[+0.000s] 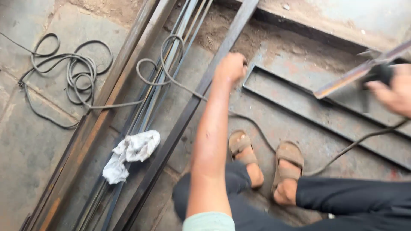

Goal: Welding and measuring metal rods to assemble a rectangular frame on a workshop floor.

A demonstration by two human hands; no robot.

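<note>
Head view, looking down at a concrete floor (30, 149), stained and dusty, with loose dirt along the top edge.

Largest items: several long steel sections lie diagonally from lower left to upper right. A rusted angle bar (98, 124) sits furthest left; beside it is a bundle of thin rods (150, 98); next is a square steel tube (180, 124) running up to the top of the frame. To the right, a flat steel frame (308, 115) lies on the floor, its corner just beside the left hand.

The person squats; dark trousers (355, 201) and two tan sandals (289, 160) are visible at lower centre, feet planted between the tube and the frame.

Left hand (231, 67): arm extended, fingers curled into a closed fist on the square steel tube, close to the frame corner. The grip appears full, knuckles up.

Right hand (394, 92): at the right edge, blurred. Fingers wrapped around a dark handle (379, 73); cannot tell what tool it belongs to. A short steel angle piece (355, 73) lies raised and tilted just beside this hand; whether the hand touches it cannot be told.

A grey cable (77, 72) is coiled loosely at upper left, loops over the rods and passes under the arm toward the right.

A crumpled white rag (130, 154) rests on the rods, touching the tube.

No packages, labels or signs seen.
</note>
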